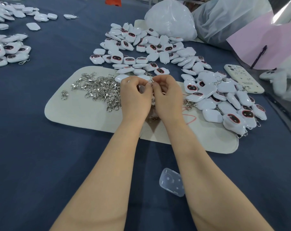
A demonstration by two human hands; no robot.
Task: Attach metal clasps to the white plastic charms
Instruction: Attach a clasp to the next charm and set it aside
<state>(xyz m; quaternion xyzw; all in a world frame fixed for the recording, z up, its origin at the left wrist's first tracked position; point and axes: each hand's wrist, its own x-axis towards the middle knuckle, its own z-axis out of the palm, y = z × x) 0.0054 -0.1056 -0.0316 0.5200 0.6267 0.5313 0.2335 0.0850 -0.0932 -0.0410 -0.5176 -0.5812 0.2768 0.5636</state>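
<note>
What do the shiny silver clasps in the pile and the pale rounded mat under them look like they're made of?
Silver clasps: probably polished metal, given bright mirror-like glints. Pale rounded mat: seemingly felt or similar matte cloth; dull, soft-looking surface.

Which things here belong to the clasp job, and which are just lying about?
In use: left hand and right hand pinching a clasp, clasp pile, white charms, beige mat.
Lying about: phone, clear plastic case, pen.
</note>
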